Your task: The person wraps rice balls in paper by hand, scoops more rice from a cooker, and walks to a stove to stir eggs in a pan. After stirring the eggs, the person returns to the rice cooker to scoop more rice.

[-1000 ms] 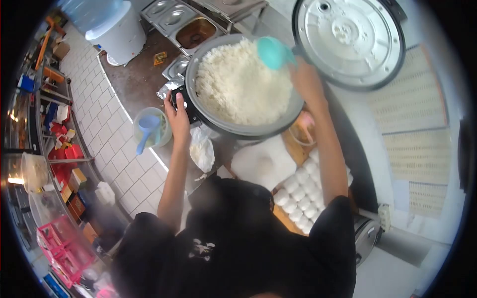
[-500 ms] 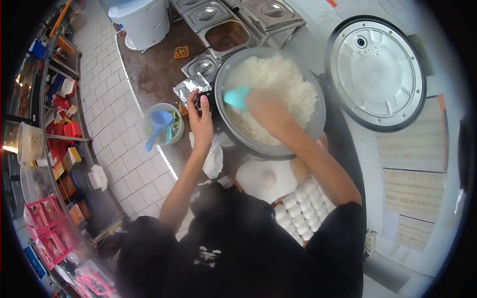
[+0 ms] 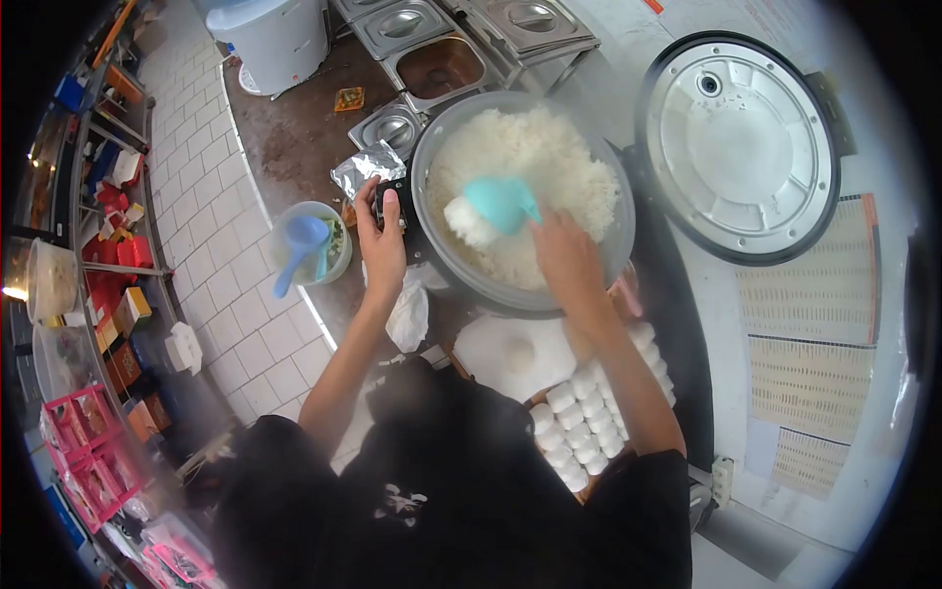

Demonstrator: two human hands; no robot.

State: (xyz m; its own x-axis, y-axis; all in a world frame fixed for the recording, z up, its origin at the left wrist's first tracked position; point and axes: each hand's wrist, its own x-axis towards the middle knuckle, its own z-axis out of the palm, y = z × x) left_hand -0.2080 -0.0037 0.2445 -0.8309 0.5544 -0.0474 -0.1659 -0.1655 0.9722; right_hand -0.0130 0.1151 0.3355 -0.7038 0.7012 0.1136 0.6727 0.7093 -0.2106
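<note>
Turquoise scoop point(image 3: 498, 203): swung away from the left rim of the rice cooker point(image 3: 442, 253) in the past half second, and now over the rice near the middle of the pot, a white clump at its edge.
Right hand point(image 3: 569, 260): drawn back with the scoop toward the cooker's near right side, its grip closed around the handle.
Left hand point(image 3: 383, 247): planted, as before, at the cooker's left side, thumb and fingers against a black fitting point(image 3: 395, 199); how tightly that grip is closed cannot be told.
White rice point(image 3: 559, 157): heaped inside the cooker, highest toward the far side, the surface hollowed near the scoop.
Round lid point(image 3: 741, 157): open to the right of the cooker, metal underside showing.
Crumpled foil point(image 3: 365, 167): on the brown counter point(image 3: 280, 133), just left of the cooker.
Pale tub point(image 3: 339, 265): farther left of the cooker, a blue ladle point(image 3: 306, 234) lying across it, bits of green inside.
White eggs point(image 3: 584, 422): ranked in rows on the cooker's near side, partly hidden by the right forearm.
Steel pans point(image 3: 402, 27): beyond the cooker, several lidded, one open.
Printed sheets point(image 3: 810, 378): well to the cooker's right.
</note>
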